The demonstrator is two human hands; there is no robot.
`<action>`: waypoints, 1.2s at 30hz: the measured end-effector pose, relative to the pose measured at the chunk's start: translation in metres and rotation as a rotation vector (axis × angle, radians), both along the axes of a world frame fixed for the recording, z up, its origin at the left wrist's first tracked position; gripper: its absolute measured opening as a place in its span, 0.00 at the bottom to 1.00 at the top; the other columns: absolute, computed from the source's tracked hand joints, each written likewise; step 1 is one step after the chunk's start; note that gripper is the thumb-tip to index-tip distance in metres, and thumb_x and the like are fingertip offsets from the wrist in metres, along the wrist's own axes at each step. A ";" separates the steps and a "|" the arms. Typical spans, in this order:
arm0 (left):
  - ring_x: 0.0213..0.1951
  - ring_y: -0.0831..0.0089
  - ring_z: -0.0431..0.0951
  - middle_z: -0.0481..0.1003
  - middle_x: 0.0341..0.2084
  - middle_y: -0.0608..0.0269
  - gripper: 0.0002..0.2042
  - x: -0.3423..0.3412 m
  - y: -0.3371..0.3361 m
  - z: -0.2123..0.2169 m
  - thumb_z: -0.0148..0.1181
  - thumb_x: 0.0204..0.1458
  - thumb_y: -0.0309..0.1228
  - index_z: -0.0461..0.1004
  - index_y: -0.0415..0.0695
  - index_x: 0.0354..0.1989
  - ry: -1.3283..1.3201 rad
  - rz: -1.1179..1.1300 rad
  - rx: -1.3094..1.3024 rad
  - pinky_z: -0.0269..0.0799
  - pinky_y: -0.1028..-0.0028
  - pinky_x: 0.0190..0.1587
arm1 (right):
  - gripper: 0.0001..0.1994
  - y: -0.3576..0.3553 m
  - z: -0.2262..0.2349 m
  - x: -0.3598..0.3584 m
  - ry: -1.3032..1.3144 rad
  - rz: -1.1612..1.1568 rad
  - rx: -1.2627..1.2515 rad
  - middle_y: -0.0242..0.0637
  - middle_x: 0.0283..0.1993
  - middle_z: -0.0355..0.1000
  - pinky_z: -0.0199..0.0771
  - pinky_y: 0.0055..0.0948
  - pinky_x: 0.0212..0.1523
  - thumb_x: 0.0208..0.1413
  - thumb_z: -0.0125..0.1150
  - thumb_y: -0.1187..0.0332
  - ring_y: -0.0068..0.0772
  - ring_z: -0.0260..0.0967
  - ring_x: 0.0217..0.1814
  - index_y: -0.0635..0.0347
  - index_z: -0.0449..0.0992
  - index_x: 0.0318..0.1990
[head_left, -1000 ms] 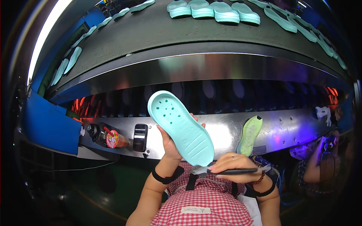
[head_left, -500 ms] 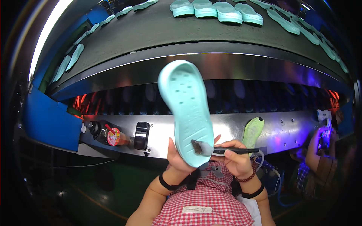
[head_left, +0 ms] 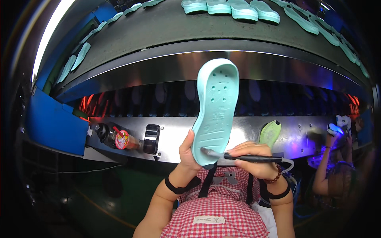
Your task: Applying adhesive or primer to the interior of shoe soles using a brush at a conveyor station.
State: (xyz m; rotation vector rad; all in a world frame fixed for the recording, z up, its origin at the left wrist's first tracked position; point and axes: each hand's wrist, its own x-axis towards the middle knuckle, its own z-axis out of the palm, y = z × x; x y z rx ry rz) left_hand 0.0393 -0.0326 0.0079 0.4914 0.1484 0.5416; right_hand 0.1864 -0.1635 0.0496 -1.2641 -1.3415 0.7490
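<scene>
A mint-green shoe sole [head_left: 216,97] is held upright in front of me, its hollow inner face with small holes toward me. My left hand [head_left: 188,154] is closed on its lower end, thumb along the left edge. Between the fingers and thumb of my right hand [head_left: 258,160] is a black-handled brush [head_left: 244,157] with a clear tube at its back end. Its bristles touch the inside of the sole near the lower end. On the metal ledge behind my right hand lies a lime-green sole-shaped piece [head_left: 270,133].
More mint soles [head_left: 243,11] stand on the dark belt [head_left: 170,29] beyond the metal rail [head_left: 158,63]. A dark bottle [head_left: 104,135], a cup with a red straw [head_left: 124,140] and a phone [head_left: 151,139] rest on the ledge [head_left: 174,133] at left. A co-worker's hand [head_left: 331,139] works at far right.
The sole has swung right and stands straighter. The brush bristles lie flatter on it, and my right hand has shifted slightly right. The co-worker's hands have moved too.
</scene>
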 end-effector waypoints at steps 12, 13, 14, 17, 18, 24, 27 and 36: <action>0.50 0.58 0.68 0.63 0.51 0.46 0.25 -0.004 0.023 0.008 0.38 0.55 0.41 0.54 0.36 0.57 0.005 -0.406 -0.202 0.63 0.63 0.53 | 0.09 -0.016 0.015 -0.003 -0.033 0.215 0.072 0.42 0.39 0.73 0.72 0.29 0.41 0.43 0.61 0.75 0.36 0.72 0.42 0.62 0.76 0.36; 0.48 0.62 0.70 0.65 0.49 0.48 0.24 -0.005 0.021 0.012 0.41 0.55 0.39 0.56 0.34 0.56 0.103 -0.462 -0.138 0.65 0.67 0.52 | 0.10 -0.014 0.007 0.002 -0.056 0.255 0.032 0.41 0.39 0.73 0.72 0.28 0.41 0.44 0.60 0.75 0.36 0.72 0.41 0.60 0.76 0.37; 0.48 0.62 0.70 0.65 0.49 0.48 0.24 -0.002 0.021 0.014 0.41 0.55 0.39 0.56 0.34 0.56 0.097 -0.468 -0.143 0.65 0.67 0.52 | 0.10 -0.010 0.000 0.008 -0.083 0.295 -0.009 0.41 0.40 0.73 0.72 0.28 0.41 0.44 0.60 0.75 0.35 0.72 0.41 0.59 0.76 0.37; 0.45 0.67 0.71 0.67 0.47 0.51 0.22 -0.003 0.018 0.020 0.47 0.54 0.35 0.59 0.33 0.54 0.370 -0.522 0.105 0.67 0.72 0.48 | 0.12 -0.017 0.011 0.016 -0.293 0.420 -0.052 0.37 0.41 0.73 0.72 0.27 0.40 0.44 0.58 0.74 0.35 0.73 0.39 0.55 0.75 0.39; 0.45 0.67 0.71 0.67 0.47 0.51 0.22 -0.004 0.018 0.021 0.47 0.54 0.35 0.59 0.33 0.54 0.365 -0.530 0.096 0.67 0.72 0.48 | 0.12 -0.018 0.014 0.018 -0.407 0.480 -0.053 0.36 0.40 0.73 0.72 0.26 0.40 0.44 0.58 0.75 0.35 0.73 0.38 0.54 0.75 0.39; 0.43 0.68 0.73 0.69 0.45 0.49 0.22 -0.010 0.022 0.022 0.50 0.52 0.36 0.62 0.32 0.51 0.618 -0.574 0.229 0.69 0.74 0.47 | 0.16 -0.026 0.012 0.020 -0.629 0.429 -0.078 0.30 0.46 0.71 0.73 0.24 0.35 0.42 0.54 0.75 0.31 0.73 0.39 0.51 0.74 0.41; 0.39 0.72 0.74 0.70 0.42 0.51 0.22 -0.010 0.022 0.022 0.50 0.53 0.37 0.62 0.34 0.51 0.558 -0.575 0.204 0.73 0.76 0.40 | 0.13 -0.024 0.021 0.032 -0.658 0.395 -0.015 0.31 0.44 0.72 0.72 0.25 0.35 0.45 0.50 0.73 0.33 0.72 0.38 0.52 0.74 0.39; 0.46 0.65 0.71 0.66 0.46 0.48 0.24 -0.007 0.016 0.012 0.44 0.55 0.39 0.55 0.36 0.56 0.457 -0.484 0.122 0.72 0.71 0.44 | 0.13 -0.027 0.007 0.036 -0.271 0.272 -0.160 0.41 0.41 0.73 0.72 0.26 0.40 0.47 0.60 0.70 0.32 0.73 0.37 0.59 0.74 0.42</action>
